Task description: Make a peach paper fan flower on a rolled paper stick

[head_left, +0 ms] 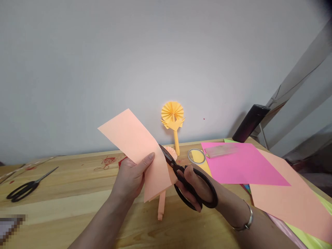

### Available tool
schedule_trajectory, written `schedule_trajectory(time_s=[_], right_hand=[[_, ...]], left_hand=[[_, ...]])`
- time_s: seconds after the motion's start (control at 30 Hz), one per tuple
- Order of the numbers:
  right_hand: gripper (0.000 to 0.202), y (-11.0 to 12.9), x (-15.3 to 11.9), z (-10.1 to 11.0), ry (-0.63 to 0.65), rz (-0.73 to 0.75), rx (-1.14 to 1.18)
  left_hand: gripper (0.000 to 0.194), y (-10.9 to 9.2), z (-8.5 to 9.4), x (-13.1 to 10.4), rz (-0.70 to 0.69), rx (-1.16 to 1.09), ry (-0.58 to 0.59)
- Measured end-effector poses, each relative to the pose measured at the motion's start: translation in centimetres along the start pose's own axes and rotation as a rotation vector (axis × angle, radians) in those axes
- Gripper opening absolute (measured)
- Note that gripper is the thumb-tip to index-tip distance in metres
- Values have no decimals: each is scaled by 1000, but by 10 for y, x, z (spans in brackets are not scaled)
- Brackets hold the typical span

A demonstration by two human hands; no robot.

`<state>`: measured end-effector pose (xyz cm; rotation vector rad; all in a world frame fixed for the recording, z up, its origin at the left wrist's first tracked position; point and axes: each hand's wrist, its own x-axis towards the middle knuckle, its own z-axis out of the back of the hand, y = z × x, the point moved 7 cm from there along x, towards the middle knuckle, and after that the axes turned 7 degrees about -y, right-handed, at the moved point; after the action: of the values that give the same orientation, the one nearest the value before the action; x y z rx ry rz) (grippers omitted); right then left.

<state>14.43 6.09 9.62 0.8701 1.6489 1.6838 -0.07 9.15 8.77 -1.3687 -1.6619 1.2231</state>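
Note:
My left hand (pixel 132 176) pinches a sheet of peach paper (pixel 135 138), thumb on its near face, holding it up over the table. The sheet looks folded or layered at its lower edge. Black-handled scissors (pixel 192 186) are in my right hand (pixel 190 183), fingers through the loops. Their blades meet the paper's right edge; how far they are apart is hard to make out. Behind the sheet lies a peach pleated paper round (pixel 171 152), partly hidden, and a rolled peach paper stick (pixel 161 205) shows below it.
A yellow paper flower (pixel 172 114) leans on the wall. Right of it are a tape roll (pixel 196 156), pink paper (pixel 241 169), peach sheets (pixel 287 197) and a black cylinder (pixel 251 122). At left are red thread (pixel 106 162) and a second pair of scissors (pixel 28 188).

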Motion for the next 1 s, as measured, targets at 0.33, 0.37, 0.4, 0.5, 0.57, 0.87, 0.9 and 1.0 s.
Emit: schedule_trajectory(time_s=[0.33, 0.37, 0.4, 0.5, 0.57, 0.87, 0.9, 1.0], right_hand=[[63, -6, -2, 1, -34, -51, -12], [63, -4, -2, 1, -34, -45, -11], [63, -3, -2, 1, -35, -39, -9], [63, -1, -2, 1, -45, -38, -13], [63, -1, -2, 1, -46, -37, -22], [66, -3, -1, 2, -41, -13, -123], [66, -4, -1, 3, -45, -6, -118], [66, -7, -3, 4, -59, 1, -102]], left_hand=[[29, 0, -1, 0, 5, -1, 12], [29, 0, -2, 0, 6, -1, 13], [29, 0, -2, 0, 5, 2, 12], [28, 1, -1, 1, 2, 6, 7], [28, 0, -1, 1, -5, -7, 8], [29, -1, -2, -1, 0, -5, -20], [30, -1, -1, -1, -3, -6, -21], [31, 0, -1, 0, -12, -5, -15]])
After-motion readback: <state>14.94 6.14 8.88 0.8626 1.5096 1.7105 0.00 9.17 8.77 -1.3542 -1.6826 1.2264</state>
